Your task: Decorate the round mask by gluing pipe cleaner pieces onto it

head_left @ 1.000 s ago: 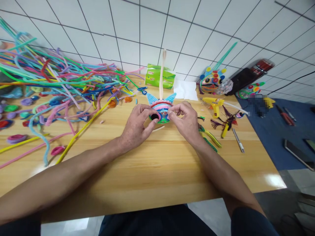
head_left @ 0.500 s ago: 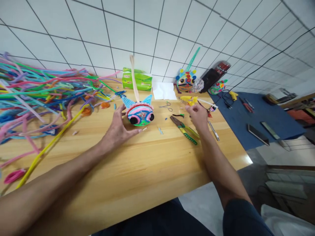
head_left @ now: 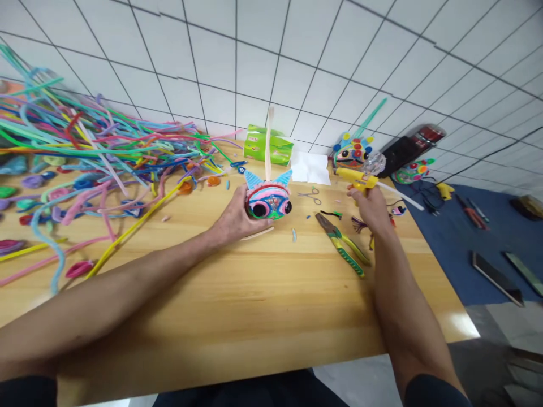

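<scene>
My left hand [head_left: 236, 219] is closed around the left side of a colourful pipe-cleaner animal head [head_left: 275, 198], which has blue ears, big black eyes and a pale strip [head_left: 268, 147] rising from its top. My right hand [head_left: 373, 209] grips a yellow hot glue gun [head_left: 360, 180] with a whitish glue stick [head_left: 401, 195] trailing from its back. The nozzle points left, apart from the head. Between the hands lie small scissors [head_left: 311, 195] and green-and-yellow pliers [head_left: 341, 243]. A thin tan strip [head_left: 258, 233] lies just below my left thumb.
Pipe cleaners [head_left: 106, 147] are heaped at the left. Along the wall stand a green tissue pack [head_left: 258, 148], white paper [head_left: 311, 169] and a second animal head [head_left: 345, 158]. A blue mat [head_left: 462, 226] at the right bears a phone [head_left: 496, 277] and tools.
My right hand has taken hold of the glue gun and lifted it. My left hand stays at the animal head. The camera view has shifted left.
</scene>
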Demonstrator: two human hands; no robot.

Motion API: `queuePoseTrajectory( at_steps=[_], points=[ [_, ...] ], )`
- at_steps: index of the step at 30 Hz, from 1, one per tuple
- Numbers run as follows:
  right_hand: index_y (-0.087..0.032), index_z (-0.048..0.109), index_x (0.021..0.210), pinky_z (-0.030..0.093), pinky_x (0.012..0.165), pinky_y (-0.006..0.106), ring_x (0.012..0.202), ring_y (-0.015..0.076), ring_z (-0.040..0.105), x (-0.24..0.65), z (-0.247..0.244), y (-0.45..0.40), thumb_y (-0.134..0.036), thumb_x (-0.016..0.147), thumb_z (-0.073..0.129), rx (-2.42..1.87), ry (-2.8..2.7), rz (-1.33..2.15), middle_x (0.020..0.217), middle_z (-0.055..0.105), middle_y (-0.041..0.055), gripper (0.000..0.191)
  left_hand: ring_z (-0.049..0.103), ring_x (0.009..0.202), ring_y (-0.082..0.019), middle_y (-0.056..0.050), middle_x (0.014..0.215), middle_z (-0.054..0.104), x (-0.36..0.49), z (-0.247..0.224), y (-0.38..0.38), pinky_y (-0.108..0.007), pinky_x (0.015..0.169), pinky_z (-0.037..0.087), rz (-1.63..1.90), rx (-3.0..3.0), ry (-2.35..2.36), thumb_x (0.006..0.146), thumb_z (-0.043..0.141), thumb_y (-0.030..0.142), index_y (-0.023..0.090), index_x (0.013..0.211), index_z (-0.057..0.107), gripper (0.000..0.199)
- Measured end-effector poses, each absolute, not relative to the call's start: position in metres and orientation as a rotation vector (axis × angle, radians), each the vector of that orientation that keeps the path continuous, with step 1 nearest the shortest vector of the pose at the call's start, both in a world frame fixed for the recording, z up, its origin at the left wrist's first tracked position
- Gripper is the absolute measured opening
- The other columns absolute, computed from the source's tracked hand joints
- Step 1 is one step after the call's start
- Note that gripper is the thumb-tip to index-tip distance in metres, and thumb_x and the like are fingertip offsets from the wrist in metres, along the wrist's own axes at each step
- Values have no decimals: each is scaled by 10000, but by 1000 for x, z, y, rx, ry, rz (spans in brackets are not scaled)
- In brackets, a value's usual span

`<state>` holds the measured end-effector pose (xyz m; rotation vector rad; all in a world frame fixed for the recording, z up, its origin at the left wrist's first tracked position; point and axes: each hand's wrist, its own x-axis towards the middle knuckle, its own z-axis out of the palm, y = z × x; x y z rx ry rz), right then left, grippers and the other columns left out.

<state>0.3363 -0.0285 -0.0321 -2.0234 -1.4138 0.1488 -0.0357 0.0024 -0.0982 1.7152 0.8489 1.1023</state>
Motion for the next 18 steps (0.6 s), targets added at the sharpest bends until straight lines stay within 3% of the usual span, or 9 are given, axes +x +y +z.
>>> queuePoseTrajectory(
  at_steps=[3, 7, 11, 18],
  points=[
    [-238, 666, 871, 566, 752, 371, 754, 217, 655, 303, -4, -49, -455, 869, 601, -1714, -1469, 265, 825, 729, 48, 227, 661, 1196, -301, -100, 1234, 599, -35, -104, 4, -480, 998, 630, 1143, 1800, 889, 668, 952, 415, 233, 1203, 433, 768],
    [-227, 711, 797, 567, 663, 359, 686, 231, 690, 244, 15, -82, -497, 801, 778, -1841, -1603, 111, 743, 738, 40, 278, 620, 1229, -328, -94, 1246, 554, -38, -105, 6, -540, 1036, 604, 1130, 1895, 951, 639, 974, 425, 236, 1192, 451, 784],
    [-220, 762, 904, 572, 635, 379, 621, 254, 697, 207, 7, -96, -508, 818, 754, -1867, -1717, -155, 653, 705, 33, 300, 642, 1179, -317, -82, 1221, 559, -38, -104, 4, -535, 1011, 614, 1099, 1891, 948, 652, 970, 411, 232, 1228, 440, 802],
    [-241, 691, 980, 599, 705, 398, 750, 284, 750, 200, -13, -88, -387, 843, 637, -1738, -1854, -421, 865, 784, 83, 207, 655, 1203, -318, -83, 1248, 591, -38, -109, 3, -515, 1027, 621, 1133, 1920, 916, 671, 971, 415, 246, 1312, 436, 852]
  ],
)
